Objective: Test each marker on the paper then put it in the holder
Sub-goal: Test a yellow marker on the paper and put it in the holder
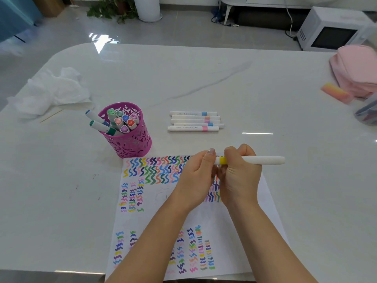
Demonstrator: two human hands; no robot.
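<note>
Near the centre of the frame, over the top edge of the scribbled paper [159, 203], both hands held a slim white marker [262, 160] level. The right hand [241, 176] curled round the barrel at its yellow band. The left hand [195, 174] closed over the hidden cap end. The marker looked light, rigid and smooth, probably slippery plastic, best gripped mid-barrel. The perforated magenta holder [132, 145], a cylinder, stood left of centre.
</note>
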